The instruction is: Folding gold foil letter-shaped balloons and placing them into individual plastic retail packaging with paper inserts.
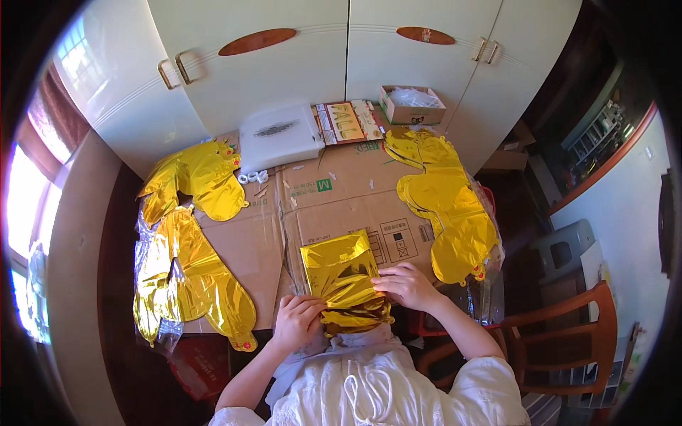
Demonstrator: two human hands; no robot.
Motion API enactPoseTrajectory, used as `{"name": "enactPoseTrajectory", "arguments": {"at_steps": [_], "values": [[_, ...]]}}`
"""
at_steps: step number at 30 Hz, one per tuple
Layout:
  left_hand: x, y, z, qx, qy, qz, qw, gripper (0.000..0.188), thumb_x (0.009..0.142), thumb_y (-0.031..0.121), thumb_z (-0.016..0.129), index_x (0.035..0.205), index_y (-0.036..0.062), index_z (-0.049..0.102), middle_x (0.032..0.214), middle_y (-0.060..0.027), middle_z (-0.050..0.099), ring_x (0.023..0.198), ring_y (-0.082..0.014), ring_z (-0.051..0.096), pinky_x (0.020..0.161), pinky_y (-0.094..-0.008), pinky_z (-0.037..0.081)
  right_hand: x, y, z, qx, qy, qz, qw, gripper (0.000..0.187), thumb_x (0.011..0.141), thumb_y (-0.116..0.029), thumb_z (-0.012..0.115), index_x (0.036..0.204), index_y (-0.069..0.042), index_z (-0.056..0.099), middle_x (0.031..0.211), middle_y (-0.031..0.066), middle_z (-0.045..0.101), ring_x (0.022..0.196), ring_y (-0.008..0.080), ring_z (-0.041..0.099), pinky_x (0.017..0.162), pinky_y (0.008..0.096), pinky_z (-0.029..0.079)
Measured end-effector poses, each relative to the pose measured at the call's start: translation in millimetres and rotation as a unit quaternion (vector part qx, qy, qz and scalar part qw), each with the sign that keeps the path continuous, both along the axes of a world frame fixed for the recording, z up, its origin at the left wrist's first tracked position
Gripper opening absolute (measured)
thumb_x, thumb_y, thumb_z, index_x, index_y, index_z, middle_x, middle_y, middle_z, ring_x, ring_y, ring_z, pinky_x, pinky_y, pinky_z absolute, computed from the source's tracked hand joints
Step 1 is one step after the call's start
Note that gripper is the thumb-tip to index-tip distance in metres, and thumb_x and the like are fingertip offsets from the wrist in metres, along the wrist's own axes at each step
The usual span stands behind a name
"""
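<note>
- Your left hand (pixel 297 321) pinches the near left corner of the folded gold foil balloon (pixel 343 280), fingers curled shut on its edge
- Your right hand (pixel 406 284) lies on the balloon's right edge, fingers bent over the foil and pressing it down; it looks like a light pinch
- The balloon sits at the near middle of the flattened cardboard (pixel 334 195) that covers the table, just in front of your chest, its near end bunched between your hands
- It looks like thin metallic film: very light, limp and slippery, so expect it to slide and spring open unless you hold it flat
- The film creases easily and could tear at a seam; take it by the edges or corners with flat fingers, not by the crumpled middle
- It is bright yellow-gold and mirror-shiny, folded to a rough rectangle with sharp creases, and more wrinkled at the near end
- On the left lie loose gold balloons (pixel 192 248) in clear wrap, spread along the left side
- To the right another stack of gold balloons (pixel 447 206) runs from far to near
- At the far edge sit a white flat box (pixel 278 136), a printed card pack (pixel 348 122) and a small open carton (pixel 412 105), against white cupboard doors (pixel 284 64)
- A wooden chair (pixel 561 341) stands near right
</note>
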State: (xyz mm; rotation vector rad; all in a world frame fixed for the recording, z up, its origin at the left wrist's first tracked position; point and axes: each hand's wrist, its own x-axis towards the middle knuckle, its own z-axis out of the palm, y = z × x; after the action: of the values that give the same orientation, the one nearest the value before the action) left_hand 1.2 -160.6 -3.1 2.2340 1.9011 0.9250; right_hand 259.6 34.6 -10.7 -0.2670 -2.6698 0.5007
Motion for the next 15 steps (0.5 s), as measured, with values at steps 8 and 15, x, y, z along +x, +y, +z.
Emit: {"name": "enactPoseTrajectory", "arguments": {"at_steps": [8,15], "values": [[0.7,5.1,-10.6,-0.015,-0.087,0.052,0.995,0.012,0.076,0.007,0.064,0.087,0.0059,0.067,0.083,-0.0076,0.067,0.082,-0.0260,0.062,0.072,-0.0395,0.046,-5.3,-3.9,-10.2,-0.092,0.013,-0.084,0.992,0.012,0.078,-0.016,0.073,0.088,-0.011,0.072,0.095,-0.0019,0.068,0.096,0.0217,0.059,0.089,0.0379,0.043],[12.6,21.0,-9.9,-0.095,-0.154,0.200,0.963,0.020,0.084,0.018,0.064,0.071,0.0032,0.060,0.067,-0.0170,0.061,0.064,-0.0358,0.060,0.058,-0.0464,0.047,-23.1,-20.7,-11.8,-0.074,0.030,-0.218,0.973,0.018,0.084,-0.024,0.070,0.080,-0.007,0.068,0.078,0.0037,0.060,0.086,0.0255,0.057,0.077,0.0409,0.041]]}}
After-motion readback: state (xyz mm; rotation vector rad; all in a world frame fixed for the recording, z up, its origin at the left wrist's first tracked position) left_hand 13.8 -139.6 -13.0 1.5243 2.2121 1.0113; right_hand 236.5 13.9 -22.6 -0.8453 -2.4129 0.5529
